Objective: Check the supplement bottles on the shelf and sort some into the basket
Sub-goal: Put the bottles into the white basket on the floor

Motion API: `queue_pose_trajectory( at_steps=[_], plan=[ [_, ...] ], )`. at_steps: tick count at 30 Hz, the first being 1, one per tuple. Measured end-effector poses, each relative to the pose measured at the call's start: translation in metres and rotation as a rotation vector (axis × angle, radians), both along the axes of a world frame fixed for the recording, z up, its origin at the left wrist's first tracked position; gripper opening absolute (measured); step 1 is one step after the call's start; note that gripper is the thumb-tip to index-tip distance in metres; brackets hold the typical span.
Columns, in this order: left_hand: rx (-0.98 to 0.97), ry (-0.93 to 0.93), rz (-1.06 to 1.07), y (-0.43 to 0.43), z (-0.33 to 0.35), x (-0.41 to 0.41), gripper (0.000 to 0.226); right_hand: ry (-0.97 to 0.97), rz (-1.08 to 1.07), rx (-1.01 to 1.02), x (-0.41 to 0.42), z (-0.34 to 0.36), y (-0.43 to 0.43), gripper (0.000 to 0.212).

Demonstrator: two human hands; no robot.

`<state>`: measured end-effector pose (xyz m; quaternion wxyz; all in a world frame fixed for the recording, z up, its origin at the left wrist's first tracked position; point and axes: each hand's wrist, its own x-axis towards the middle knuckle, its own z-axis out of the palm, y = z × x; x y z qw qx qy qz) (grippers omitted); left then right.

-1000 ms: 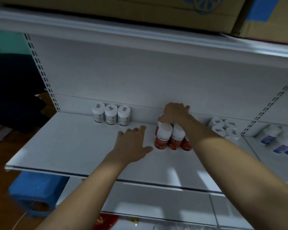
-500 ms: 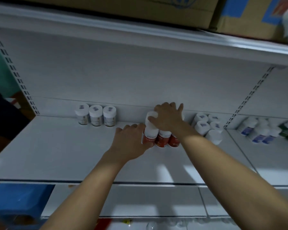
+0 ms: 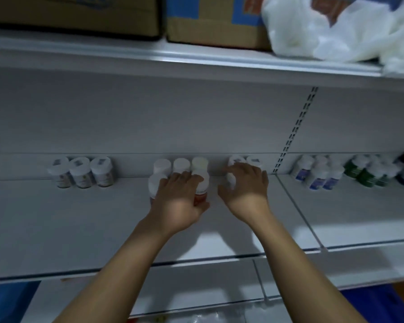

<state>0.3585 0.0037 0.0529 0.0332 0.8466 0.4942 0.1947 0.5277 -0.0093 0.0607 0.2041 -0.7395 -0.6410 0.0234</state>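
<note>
- The shelf (image 3: pixel 79 224) lies under both hands and carries every bottle in view. No basket shows anywhere. Blue shapes below the forearms, at the bottom corners, are too cut off to name. As I judge it, the sorting has not visibly begun.
- Above both hands, the upper shelf (image 3: pixel 126 54) holds cardboard boxes (image 3: pixel 210 24) and a white plastic bag (image 3: pixel 336 31), which are no part of the job.
- Well right of the right hand stand the blue-labelled bottles (image 3: pixel 317 180) and, further out, the green-labelled bottles (image 3: pixel 364 173), all upright and untouched. They are probably yet to be checked.
- Well left of the left hand's hold, three pale-labelled bottles (image 3: pixel 82 173) stand in a row at the back wall, also untouched.
- The left hand (image 3: pixel 180 201) lies over the front of the red-labelled bottles (image 3: pixel 200 197). Its fingers are curved over the caps and its thumb is against a bottle's side. More of that group stands just behind the fingertips.
- The right hand (image 3: pixel 247 192) is spread and curved around the white-capped bottles (image 3: pixel 254 160), just right of the left hand's hold. Whether it already pinches one I cannot tell.
- Left to do, as I judge it: lift, read, and carry the chosen ones to the basket.
</note>
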Motion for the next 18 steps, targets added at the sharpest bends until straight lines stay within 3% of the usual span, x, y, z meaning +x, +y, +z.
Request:
queue_pose_trajectory(
  at_steps=[4, 13, 18],
  plan=[
    [-0.067, 0.095, 0.016, -0.002, 0.002, 0.043, 0.061, 0.105, -0.025, 0.118, 0.044, -0.008, -0.010, 0.044],
    [-0.145, 0.128, 0.125, -0.018, 0.005, 0.089, 0.065, 0.202, 0.036, -0.091, 0.101, -0.023, -0.002, 0.047],
    [-0.135, 0.147, 0.229, -0.035, 0.004, 0.100, 0.065, 0.204, 0.014, -0.115, 0.100, -0.036, 0.012, 0.067]
  ],
)
